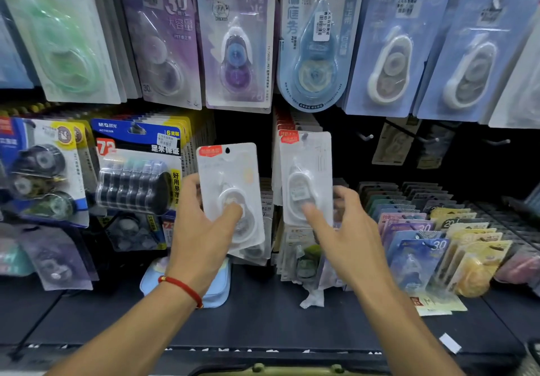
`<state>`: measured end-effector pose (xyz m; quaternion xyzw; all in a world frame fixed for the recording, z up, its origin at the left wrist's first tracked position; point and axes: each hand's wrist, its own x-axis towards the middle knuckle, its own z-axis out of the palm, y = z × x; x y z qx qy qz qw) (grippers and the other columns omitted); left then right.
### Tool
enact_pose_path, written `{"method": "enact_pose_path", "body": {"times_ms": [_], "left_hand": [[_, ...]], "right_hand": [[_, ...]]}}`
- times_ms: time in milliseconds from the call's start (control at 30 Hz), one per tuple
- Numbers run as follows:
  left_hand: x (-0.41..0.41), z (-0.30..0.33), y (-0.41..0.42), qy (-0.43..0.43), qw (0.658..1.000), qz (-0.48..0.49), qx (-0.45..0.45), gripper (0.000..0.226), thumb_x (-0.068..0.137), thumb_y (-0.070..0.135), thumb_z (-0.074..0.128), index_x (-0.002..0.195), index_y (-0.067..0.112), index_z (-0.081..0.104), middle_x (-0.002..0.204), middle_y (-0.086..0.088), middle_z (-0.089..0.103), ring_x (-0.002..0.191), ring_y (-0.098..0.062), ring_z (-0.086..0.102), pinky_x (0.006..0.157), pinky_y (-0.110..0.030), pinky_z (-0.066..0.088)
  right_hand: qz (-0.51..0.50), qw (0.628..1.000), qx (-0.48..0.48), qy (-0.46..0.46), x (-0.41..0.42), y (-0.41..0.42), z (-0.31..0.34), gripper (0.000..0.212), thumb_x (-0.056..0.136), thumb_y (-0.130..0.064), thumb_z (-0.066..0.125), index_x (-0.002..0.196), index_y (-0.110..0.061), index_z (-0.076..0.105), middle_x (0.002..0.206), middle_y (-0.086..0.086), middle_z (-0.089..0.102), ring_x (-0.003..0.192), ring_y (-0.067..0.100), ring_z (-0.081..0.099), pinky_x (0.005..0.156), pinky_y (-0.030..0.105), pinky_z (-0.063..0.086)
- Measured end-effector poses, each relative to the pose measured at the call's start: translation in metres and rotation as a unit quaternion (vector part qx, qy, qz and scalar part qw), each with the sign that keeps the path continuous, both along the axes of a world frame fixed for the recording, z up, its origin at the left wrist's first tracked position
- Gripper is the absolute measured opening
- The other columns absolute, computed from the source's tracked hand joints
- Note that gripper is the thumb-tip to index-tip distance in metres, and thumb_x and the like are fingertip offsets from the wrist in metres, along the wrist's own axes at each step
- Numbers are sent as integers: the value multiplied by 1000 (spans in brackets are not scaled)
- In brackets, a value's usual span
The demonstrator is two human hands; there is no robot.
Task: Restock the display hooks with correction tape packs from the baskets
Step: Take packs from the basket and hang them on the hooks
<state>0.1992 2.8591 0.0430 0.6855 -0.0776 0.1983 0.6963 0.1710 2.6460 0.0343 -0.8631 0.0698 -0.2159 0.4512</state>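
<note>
Left hand point(204, 229) grips a white correction tape pack point(230, 191) upright, hang hole on top; right hand point(344, 229) pinches a hanging pack point(305, 177), also upright.

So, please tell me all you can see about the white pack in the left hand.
The white pack is a pale card with a clear plastic blister over a white correction tape. It has a red label and a dark hang hole at its top. It stands nearly upright, off any hook, before the display. The left hand grips its lower part, thumb on the blister.
</note>
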Motion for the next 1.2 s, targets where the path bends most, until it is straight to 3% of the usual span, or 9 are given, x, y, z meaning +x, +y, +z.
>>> {"method": "enact_pose_path", "body": {"times_ms": [67, 233, 500, 700, 800, 867, 967, 1100, 1200], "left_hand": [[-1, -2, -4, 4, 1000, -23, -3, 51, 84, 7, 82, 116, 36, 55, 107, 15, 76, 98, -10, 75, 81, -30, 63], [-10, -5, -18, 16, 988, -149, -25, 54, 86, 11, 82, 130, 32, 59, 118, 1, 78, 106, -19, 77, 86, -33, 64], [-11, -10, -28, 3, 980, -190, 62, 78, 92, -8, 71, 138, 51, 50, 112, 7, 74, 94, -19, 75, 83, -35, 64], [-9, -10, -29, 5, 978, -209, 26, 68, 92, -16, 67, 142, 29, 57, 120, -8, 68, 79, -26, 76, 80, -30, 63], [-7, -14, -27, 8, 978, -189, 85, 69, 93, -8, 69, 140, 41, 56, 124, 3, 67, 93, -20, 76, 86, -33, 63], [-3, -20, -23, -3, 966, -161, 203, 73, 94, 3, 68, 148, 48, 47, 145, 13, 58, 124, -6, 62, 103, -35, 57], [6, -25, -19, -36, 933, -151, 325, 88, 92, 9, 65, 161, 48, 26, 169, 24, 24, 154, 6, 22, 126, -41, 34], [26, -24, -31, -32, 925, -183, 330, 97, 93, 5, 62, 165, 44, 9, 171, 30, -2, 154, 14, -1, 132, -40, 19], [35, -31, -41, 8, 921, -205, 331, 99, 94, 5, 62, 166, 39, 3, 171, 26, -8, 157, 6, 0, 131, -41, 20]], "right_hand": [[-29, 997, -73, -23, -2, 3, 2, 58, 92, -63, 60, 142, -36, 47, 131, -18, 57, 120, 7, 55, 93, 33, 48], [180, 980, 83, -30, -2, 12, 3, 26, 94, -44, 73, 118, -38, 64, 103, -14, 76, 94, 5, 71, 75, 19, 54], [113, 956, 232, -139, 0, 7, 13, 26, 100, -25, 70, 124, -24, 65, 104, -5, 79, 95, 12, 76, 78, 24, 59], [95, 952, 233, -175, 0, 5, 18, 16, 100, -29, 71, 117, -28, 73, 88, -5, 79, 79, 9, 74, 68, 18, 55], [61, 977, 135, -155, 3, 2, 14, 20, 100, -35, 70, 120, -36, 70, 89, -16, 76, 78, 1, 71, 67, 13, 52], [-1, 990, -9, -143, 4, 1, 6, 41, 100, -40, 68, 140, -31, 60, 116, -21, 67, 100, -3, 64, 81, 14, 48], [-29, 948, -232, -218, 9, 4, -9, 51, 100, -25, 69, 148, -15, 56, 147, 4, 53, 132, 22, 52, 103, 36, 47], [58, 916, -362, -163, 28, 2, -16, 60, 101, -17, 66, 157, -11, 45, 170, 9, 31, 154, 31, 34, 118, 51, 41], [82, 913, -382, -113, 38, 0, -12, 68, 101, -15, 63, 163, -20, 35, 174, 1, 18, 151, 29, 36, 111, 48, 46]]}}
